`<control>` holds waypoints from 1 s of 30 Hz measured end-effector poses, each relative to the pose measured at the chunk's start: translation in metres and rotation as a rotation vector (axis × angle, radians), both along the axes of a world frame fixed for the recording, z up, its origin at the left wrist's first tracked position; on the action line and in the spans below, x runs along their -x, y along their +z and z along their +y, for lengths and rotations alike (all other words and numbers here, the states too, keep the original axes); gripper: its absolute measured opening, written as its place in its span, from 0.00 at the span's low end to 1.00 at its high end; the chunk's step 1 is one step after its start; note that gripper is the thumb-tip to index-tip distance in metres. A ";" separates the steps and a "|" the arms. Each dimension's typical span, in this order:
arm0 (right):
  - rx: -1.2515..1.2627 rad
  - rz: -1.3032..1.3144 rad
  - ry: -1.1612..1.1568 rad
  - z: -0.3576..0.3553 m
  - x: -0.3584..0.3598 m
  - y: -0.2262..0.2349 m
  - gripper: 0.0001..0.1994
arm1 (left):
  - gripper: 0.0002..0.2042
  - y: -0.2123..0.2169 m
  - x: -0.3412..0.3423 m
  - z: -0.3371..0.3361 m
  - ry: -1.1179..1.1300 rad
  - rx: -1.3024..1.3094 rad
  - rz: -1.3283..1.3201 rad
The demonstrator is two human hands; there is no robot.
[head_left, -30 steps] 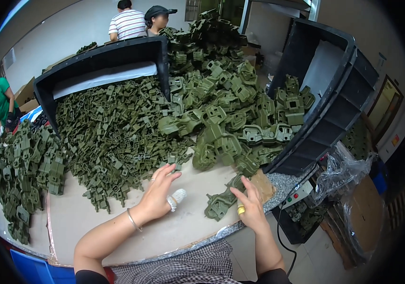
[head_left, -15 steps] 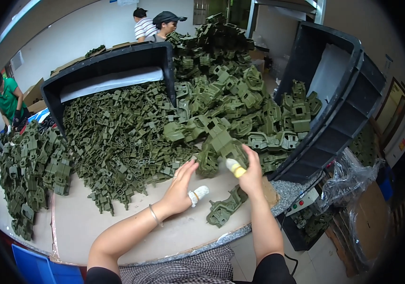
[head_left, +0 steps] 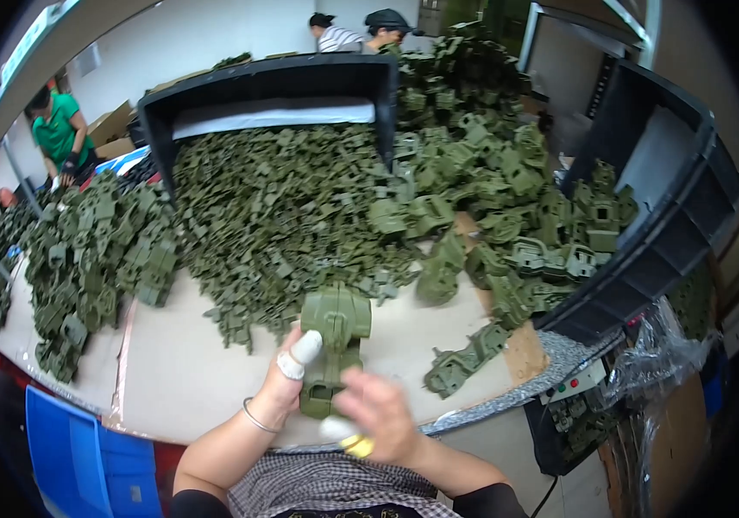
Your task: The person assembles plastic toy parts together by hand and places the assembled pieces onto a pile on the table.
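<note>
My left hand (head_left: 286, 373) grips an olive-green plastic toy vehicle body (head_left: 335, 315), held lengthwise above the table in front of me. White wrapping covers the left thumb, which presses along its side. Beside the lower end of the body is my right hand (head_left: 386, 419), blurred by motion, its thumb wrapped in white and yellow. Whether those fingers touch the part cannot be made out. A similar green part (head_left: 464, 363) lies to the right near the table edge. Ahead spreads a large heap of small green parts (head_left: 283, 216), partly inside a tipped black bin (head_left: 266, 78).
Larger green bodies (head_left: 481, 181) are piled at the back right, beside another black bin (head_left: 671, 198) on its side. More parts (head_left: 102, 259) form a heap at left. A blue crate (head_left: 84, 457) stands below the table's left edge. Co-workers, one in green (head_left: 59, 129), are at the back.
A vehicle body from the pile has come toward me and is now in my left hand. Both hands have drawn back and left; the whole view has shifted to the right.
</note>
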State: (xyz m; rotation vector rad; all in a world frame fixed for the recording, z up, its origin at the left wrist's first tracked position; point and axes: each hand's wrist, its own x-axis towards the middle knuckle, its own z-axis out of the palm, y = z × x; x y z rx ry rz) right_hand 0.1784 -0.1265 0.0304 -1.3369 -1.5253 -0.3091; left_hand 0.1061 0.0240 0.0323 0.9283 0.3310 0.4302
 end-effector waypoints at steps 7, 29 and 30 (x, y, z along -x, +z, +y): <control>0.336 0.581 0.274 0.025 0.011 0.018 0.37 | 0.27 -0.033 0.072 -0.025 0.017 -0.201 -0.021; 0.692 -0.246 -0.187 0.085 -0.066 0.011 0.22 | 0.39 -0.074 0.155 -0.004 -0.039 0.439 -0.045; 0.731 -0.121 -0.334 0.098 -0.067 0.019 0.19 | 0.42 -0.073 0.158 -0.009 -0.113 0.540 -0.137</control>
